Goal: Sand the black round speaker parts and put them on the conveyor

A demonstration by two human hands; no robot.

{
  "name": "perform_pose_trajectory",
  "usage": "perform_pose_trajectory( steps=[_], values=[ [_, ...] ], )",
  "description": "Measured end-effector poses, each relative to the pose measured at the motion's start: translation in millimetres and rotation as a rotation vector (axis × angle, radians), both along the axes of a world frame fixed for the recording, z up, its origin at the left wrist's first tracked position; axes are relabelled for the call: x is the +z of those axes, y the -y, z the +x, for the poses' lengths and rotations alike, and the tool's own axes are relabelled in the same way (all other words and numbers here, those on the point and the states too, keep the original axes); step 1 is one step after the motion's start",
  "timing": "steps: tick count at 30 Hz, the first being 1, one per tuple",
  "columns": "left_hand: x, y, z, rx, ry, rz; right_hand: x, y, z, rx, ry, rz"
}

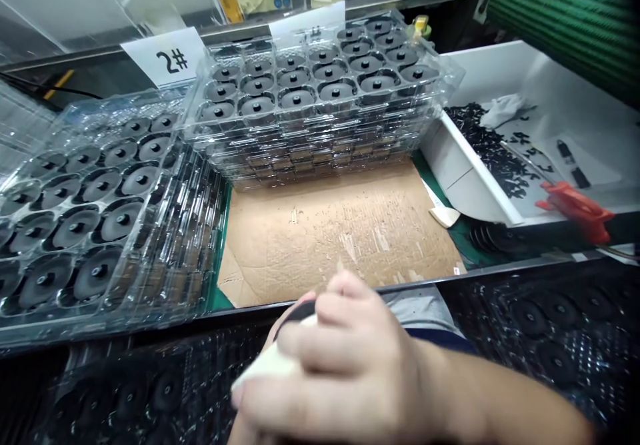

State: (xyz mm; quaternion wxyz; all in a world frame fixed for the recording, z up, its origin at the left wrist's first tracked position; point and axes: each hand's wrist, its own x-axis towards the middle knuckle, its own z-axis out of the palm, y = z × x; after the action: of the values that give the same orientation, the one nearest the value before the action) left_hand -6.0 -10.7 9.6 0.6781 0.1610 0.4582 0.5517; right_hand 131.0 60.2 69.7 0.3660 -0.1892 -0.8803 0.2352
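Gripping a white cloth (267, 363) against a dark round part (298, 312), the right hand (350, 358) curls nearly shut around both, low over a plastic tray of black discs (550, 325), probably to keep the part steady; the left hand I cannot make out.

Stacked clear trays (320, 145) of black discs (295, 98)

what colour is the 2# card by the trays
The 2# card is white with black lettering, shown best in the head view.
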Motion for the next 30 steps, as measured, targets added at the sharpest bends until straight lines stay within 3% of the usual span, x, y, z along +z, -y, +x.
perform_pose_trajectory(
  steps=[3,6,9,11,13,15,19,21,24,28,30],
  values=[
    [-3.6,-1.6,-6.0,-0.061,0.170,0.042,-20.0,-20.6,8.9,-0.061,0.013,-0.316],
    [-4.9,-1.3,-13.6,-0.122,0.399,0.068,-65.8,-41.9,22.9,-0.197,0.073,-0.577],
    [-6.6,1.1,-17.9,-0.164,0.514,0.130,-119.6,-47.3,29.2,-0.316,0.072,-0.602],
    [-8.7,2.1,-18.2,-0.162,0.579,0.187,-142.2,-43.6,28.9,-0.419,0.057,-0.576],
    [-10.8,2.0,-17.8,-0.167,0.638,0.228,-145.4,-38.9,27.0,-0.502,0.027,-0.559],
    [-11.7,1.0,-17.9,-0.177,0.672,0.240,-131.2,-35.2,24.6,-0.527,-0.002,-0.555],
    [-8.3,-1.1,-19.6,-0.180,0.675,0.220,-92.4,-26.2,18.5,-0.405,-0.010,-0.582],
    [-5.7,-1.2,-19.9,-0.193,0.636,0.196,-87.3,-19.4,13.9,-0.329,0.007,-0.606],
    [-5.8,-0.5,-17.7,-0.182,0.316,0.249,-99.2,-11.7,8.1,-0.328,0.026,-0.652],
    [-15.4,-0.2,-12.2,-0.068,-0.648,0.465,-108.2,-9.0,11.9,-0.445,-0.009,-0.700],
    [-20.2,-0.9,-10.7,-0.077,-0.938,0.578,-98.6,-6.6,17.0,-0.459,-0.035,-0.706]
  ],
)
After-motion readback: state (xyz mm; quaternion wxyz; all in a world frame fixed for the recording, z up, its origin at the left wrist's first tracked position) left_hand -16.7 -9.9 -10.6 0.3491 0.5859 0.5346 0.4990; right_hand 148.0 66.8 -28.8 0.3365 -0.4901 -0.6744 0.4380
